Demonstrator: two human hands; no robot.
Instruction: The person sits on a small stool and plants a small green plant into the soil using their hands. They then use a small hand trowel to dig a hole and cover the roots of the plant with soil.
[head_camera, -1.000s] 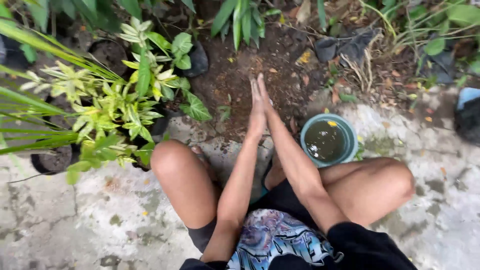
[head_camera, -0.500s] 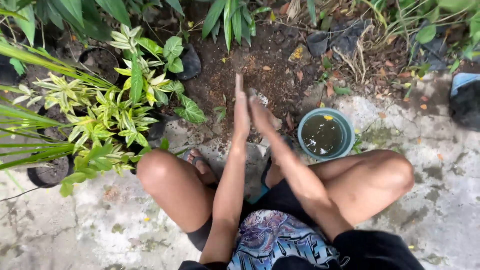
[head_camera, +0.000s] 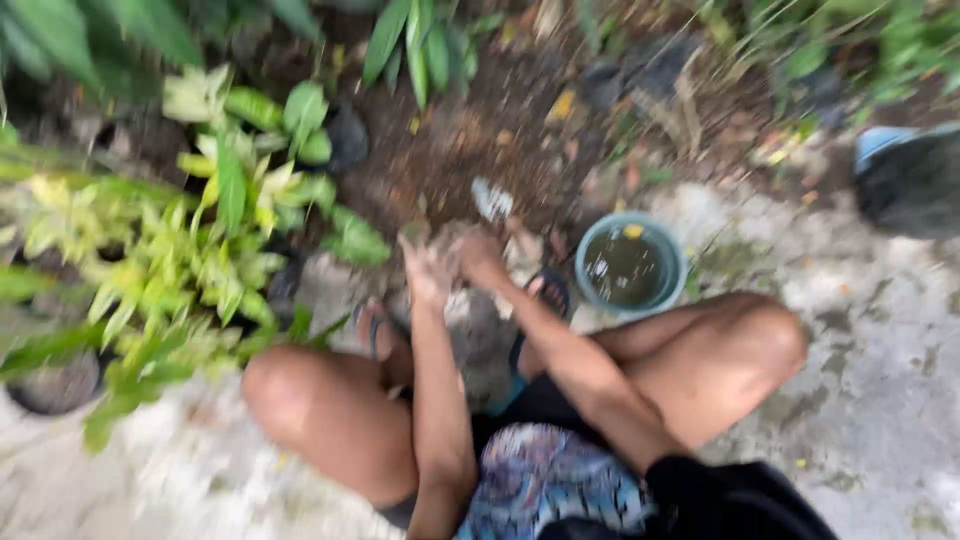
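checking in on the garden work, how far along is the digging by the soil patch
Done: little to tell; the soil looks bare, nothing visibly planted there. In hand: left hand and right hand are low at the soil's edge, too blurred to show any grasp. Left: the bucket sits full, untouched.

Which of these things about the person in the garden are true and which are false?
1. Both hands are low, near the soil in front of the knees. True: the left hand and the right hand are down by the soil patch.
2. The round bucket is empty. False: the bucket holds dark water with a yellow bit floating on it.
3. The bucket stands on the person's right side. True.
4. The leafy plants are red. False: the plants are green and pale yellow.
5. The person is barefoot. False: a sandal shows on the foot near the bucket.
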